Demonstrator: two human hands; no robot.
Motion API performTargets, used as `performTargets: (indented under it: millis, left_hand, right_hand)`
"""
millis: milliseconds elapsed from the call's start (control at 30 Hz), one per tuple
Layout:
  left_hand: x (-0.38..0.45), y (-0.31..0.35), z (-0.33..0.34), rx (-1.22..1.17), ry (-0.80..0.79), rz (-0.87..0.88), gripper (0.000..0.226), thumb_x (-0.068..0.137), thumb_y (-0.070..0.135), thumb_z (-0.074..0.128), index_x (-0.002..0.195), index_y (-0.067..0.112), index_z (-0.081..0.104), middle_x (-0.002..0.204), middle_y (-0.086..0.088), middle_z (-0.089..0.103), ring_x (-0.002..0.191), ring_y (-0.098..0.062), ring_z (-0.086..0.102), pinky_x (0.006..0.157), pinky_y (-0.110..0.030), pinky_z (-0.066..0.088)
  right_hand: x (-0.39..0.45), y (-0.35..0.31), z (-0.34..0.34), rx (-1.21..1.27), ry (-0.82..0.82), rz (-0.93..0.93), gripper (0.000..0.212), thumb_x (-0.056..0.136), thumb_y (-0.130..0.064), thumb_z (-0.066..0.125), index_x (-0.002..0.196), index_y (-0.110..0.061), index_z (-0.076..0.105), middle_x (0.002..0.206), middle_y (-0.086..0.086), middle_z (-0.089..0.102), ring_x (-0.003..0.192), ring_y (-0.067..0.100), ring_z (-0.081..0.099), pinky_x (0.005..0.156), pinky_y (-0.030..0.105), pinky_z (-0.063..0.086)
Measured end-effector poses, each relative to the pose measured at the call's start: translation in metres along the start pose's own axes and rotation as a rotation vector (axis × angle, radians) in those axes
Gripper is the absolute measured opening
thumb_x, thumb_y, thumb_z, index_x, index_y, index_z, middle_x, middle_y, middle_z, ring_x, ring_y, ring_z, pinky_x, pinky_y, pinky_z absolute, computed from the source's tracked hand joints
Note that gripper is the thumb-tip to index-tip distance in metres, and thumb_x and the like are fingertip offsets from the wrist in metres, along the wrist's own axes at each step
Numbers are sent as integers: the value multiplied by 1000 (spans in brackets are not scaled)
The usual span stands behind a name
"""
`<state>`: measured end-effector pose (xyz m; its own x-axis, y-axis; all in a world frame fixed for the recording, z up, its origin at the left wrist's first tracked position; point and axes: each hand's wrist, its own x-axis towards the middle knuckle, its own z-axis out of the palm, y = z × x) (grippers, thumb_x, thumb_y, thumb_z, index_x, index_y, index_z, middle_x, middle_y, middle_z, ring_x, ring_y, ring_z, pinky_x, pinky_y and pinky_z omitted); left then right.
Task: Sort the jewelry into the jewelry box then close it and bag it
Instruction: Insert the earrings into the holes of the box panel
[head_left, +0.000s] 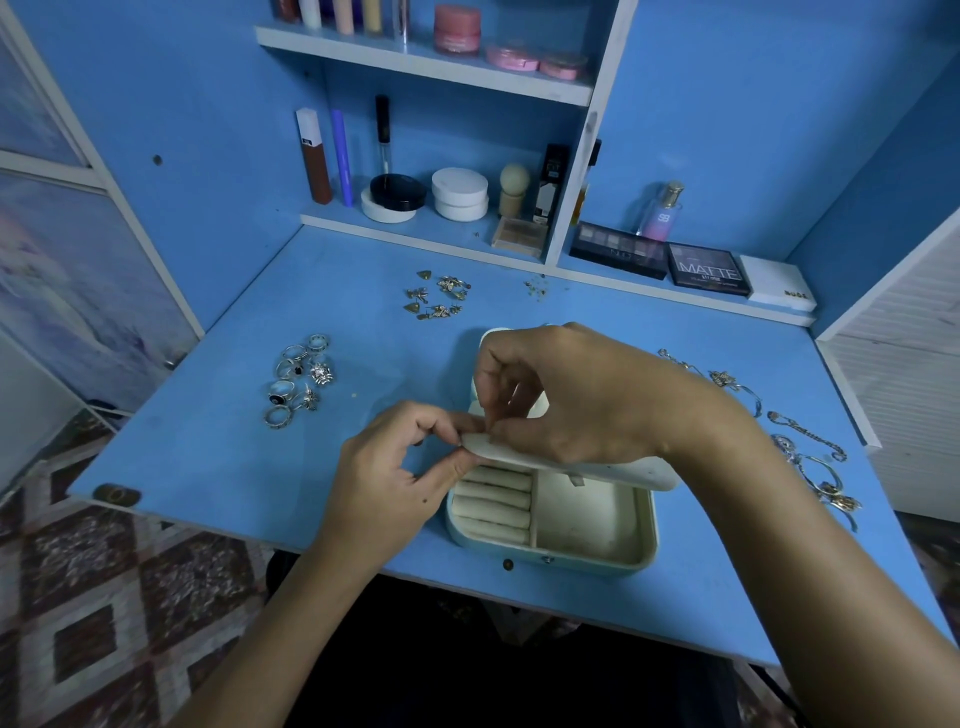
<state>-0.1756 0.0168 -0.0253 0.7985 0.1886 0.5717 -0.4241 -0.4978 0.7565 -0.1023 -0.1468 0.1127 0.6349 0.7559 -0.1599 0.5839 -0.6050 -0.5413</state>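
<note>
A small cream jewelry box (592, 525) lies open near the desk's front edge, with ring rolls on its left side and a bare compartment on its right. My left hand (395, 478) pinches the left corner of a cream flap (613, 470) lying across the box. My right hand (566, 395) reaches over the box and pinches the same flap from above, hiding most of the lid behind it. Several silver rings (301, 382) sit left of the box, gold earrings (439, 299) lie behind it, and chains and bracelets (800, 447) lie to the right.
Shelves at the back of the blue desk (249, 467) carry makeup: palettes (706, 270), round compacts (460, 193), tubes and a perfume bottle (662, 210). A white louvred panel (914, 374) stands at the right. Patterned floor shows at the lower left.
</note>
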Motion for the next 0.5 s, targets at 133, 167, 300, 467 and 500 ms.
performTargets:
  millis: [133,167,300,467,500]
  left_hand:
    - [0,0,0,9,4,-6,20,78,41,72,86,33,56,90,16,68,80,-3,65,76,-21,51]
    - [0,0,0,10,6,-11,20,78,42,71,86,33,56,89,21,67,80,0,64,76,-19,50]
    - [0,0,0,19,14,6,19,78,42,71,86,32,56,87,18,66,77,-1,62,74,-22,51]
    - [-1,-1,0,5,19,8,18,79,39,72,84,32,57,81,8,68,77,-18,68,75,-38,55]
    - [-1,-1,0,10,19,5,18,79,40,72,84,32,57,81,9,67,76,-17,67,75,-35,54]
  right_hand:
    - [1,-2,1,-5,-5,7,19,82,-27,73,86,-33,55,81,-18,70,81,1,67,81,35,56]
    - [1,-2,1,-4,-5,8,19,82,-28,73,86,-32,55,81,-17,70,80,2,67,81,35,56]
    - [1,-2,4,-6,0,7,17,80,-32,73,83,-31,56,82,-14,68,81,4,66,81,36,55]
    - [2,0,6,-18,13,10,16,80,-34,71,81,-32,56,84,-14,68,82,3,66,81,40,55]
    - [1,0,6,-20,13,11,16,80,-35,72,81,-31,56,84,-14,68,82,4,65,81,40,55]
